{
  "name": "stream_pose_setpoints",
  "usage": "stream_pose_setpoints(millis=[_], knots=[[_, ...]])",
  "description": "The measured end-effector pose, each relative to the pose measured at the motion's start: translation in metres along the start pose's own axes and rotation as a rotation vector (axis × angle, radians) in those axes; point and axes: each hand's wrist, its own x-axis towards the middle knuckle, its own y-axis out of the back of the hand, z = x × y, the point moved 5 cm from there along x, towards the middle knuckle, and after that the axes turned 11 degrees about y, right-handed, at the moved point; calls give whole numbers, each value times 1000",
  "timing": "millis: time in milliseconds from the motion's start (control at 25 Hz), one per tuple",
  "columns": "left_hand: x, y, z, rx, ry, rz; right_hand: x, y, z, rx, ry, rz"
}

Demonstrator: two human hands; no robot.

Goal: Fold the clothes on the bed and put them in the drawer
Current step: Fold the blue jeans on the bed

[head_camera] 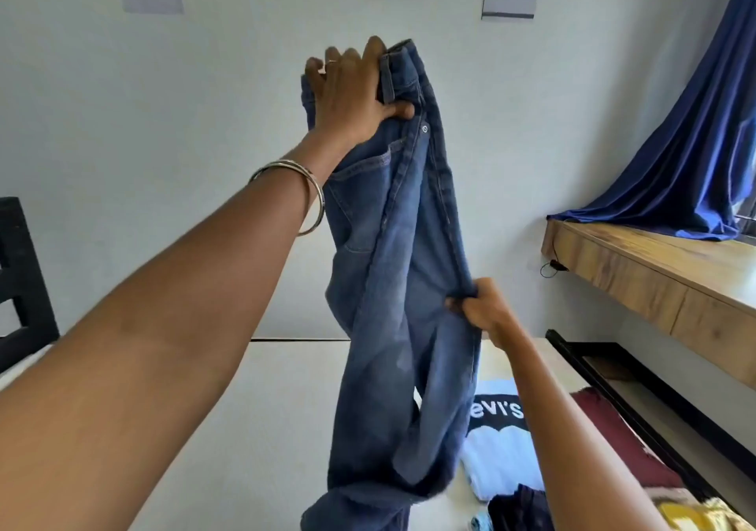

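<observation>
Left hand (352, 93) gripping waistband of jeans (401, 268) at upper centre; right hand (478, 305) pinching a seam lower down. Still unfolded, hanging over bed (253, 408). Light blue shirt (499, 448), maroon garment (617, 440) waiting lower right. Drawer unseen.

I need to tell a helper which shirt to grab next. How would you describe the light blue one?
Look at the bed, right of the hanging jeans. The light blue T-shirt lies flat beside a maroon garment; it alone carries a dark panel with white lettering.
</observation>
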Motion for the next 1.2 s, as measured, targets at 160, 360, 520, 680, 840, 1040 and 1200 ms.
stream_pose_setpoints(millis=[160, 360, 520, 680, 840, 1040, 1200], knots=[[31, 33, -22, 51, 185, 271, 13, 60, -81, -219, 256, 772], [45, 55, -30, 162, 151, 307, -20, -13, -78, -208, 639, 333], [13, 33, -22, 203, -21, 174, -39, -75, -67, 81, 609, 266], [-15, 13, -33, 188, -38, 47, -53, -124, -76, -284, 134, 157], [-31, 3, -45, 204, -28, -6, -53, -149, -39, -88, 10, 46], [-25, 10, -96, 94, 178, 5, -32, -61, 7, 374, 153, 283], [-34, -7, -126, 42, 308, -87, -16, -54, 31, 396, 188, -70]])
